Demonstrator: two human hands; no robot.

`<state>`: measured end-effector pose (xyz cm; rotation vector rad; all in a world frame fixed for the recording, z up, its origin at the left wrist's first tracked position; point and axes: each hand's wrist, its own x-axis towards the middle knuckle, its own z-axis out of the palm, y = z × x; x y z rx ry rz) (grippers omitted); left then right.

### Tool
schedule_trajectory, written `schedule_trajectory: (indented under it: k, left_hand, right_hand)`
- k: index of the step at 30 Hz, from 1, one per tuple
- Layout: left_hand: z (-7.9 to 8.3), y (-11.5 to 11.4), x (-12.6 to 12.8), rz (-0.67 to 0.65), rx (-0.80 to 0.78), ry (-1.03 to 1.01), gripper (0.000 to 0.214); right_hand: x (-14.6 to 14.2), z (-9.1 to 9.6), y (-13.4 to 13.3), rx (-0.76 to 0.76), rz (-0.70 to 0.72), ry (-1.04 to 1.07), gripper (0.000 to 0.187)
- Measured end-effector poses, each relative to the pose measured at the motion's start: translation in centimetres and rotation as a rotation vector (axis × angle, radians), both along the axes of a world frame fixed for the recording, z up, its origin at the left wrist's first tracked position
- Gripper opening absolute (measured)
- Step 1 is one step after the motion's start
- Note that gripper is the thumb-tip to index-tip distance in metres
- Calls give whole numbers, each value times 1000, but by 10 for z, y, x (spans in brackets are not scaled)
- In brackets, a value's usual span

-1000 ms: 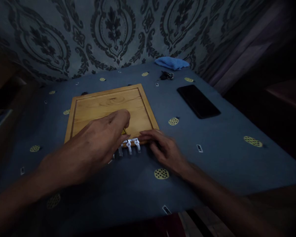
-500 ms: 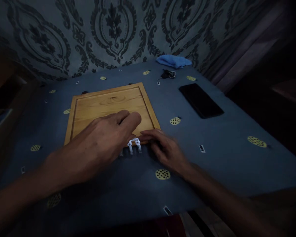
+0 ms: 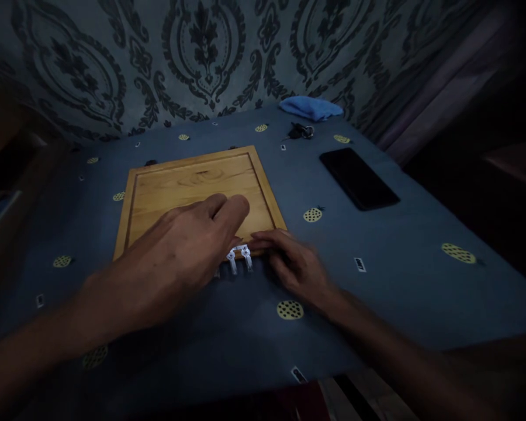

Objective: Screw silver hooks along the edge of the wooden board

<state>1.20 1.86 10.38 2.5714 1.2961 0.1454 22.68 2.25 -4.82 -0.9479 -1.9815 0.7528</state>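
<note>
A wooden tray (image 3: 193, 181) lies on a blue patterned cloth (image 3: 398, 245). Small silvery metal pieces (image 3: 239, 258) lie in a row at the tray's near edge. My left hand (image 3: 188, 251) hovers over the tray's near edge with its fingers curled down over the left part of that row; whatever is under them is hidden. My right hand (image 3: 291, 263) rests on the cloth just right of the metal pieces, its fingers bent and its fingertips touching the tray's near right corner.
A black phone (image 3: 359, 178) lies face up to the right of the tray. Further back are a bunch of keys (image 3: 300, 131) and a folded blue cloth (image 3: 311, 107). A patterned wall stands behind, and the table's near edge drops off at the bottom.
My left hand has slid a little to the right along the tray's near edge and now covers more of the metal pieces. My right hand has stayed almost still.
</note>
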Motion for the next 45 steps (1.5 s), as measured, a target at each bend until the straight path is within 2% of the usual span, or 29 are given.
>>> schedule_trajectory:
  k: [6, 13, 18, 22, 28, 36, 45]
  left_hand:
    - [-1, 1, -4, -21, 24, -28, 14]
    - [16, -2, -18, 97, 247, -166, 13]
    - [6, -4, -25, 134, 161, -146, 11]
    - [-4, 0, -27, 103, 137, -153, 14]
    - [-10, 0, -24, 36, 146, -149, 8]
    - [-12, 1, -18, 0, 118, -125, 6]
    - [-10, 4, -16, -10, 64, -133, 14]
  right_hand:
    - [1, 1, 0, -10, 5, 6, 48]
    - [1, 1, 0, 16, 8, 21, 46]
    - [0, 3, 1, 5, 6, 22, 45]
    - [0, 4, 1, -2, 12, 20, 43]
    - [0, 2, 1, 19, 12, 33, 42]
    - [0, 2, 0, -2, 8, 26, 43]
    - [0, 0, 0, -20, 16, 35, 43]
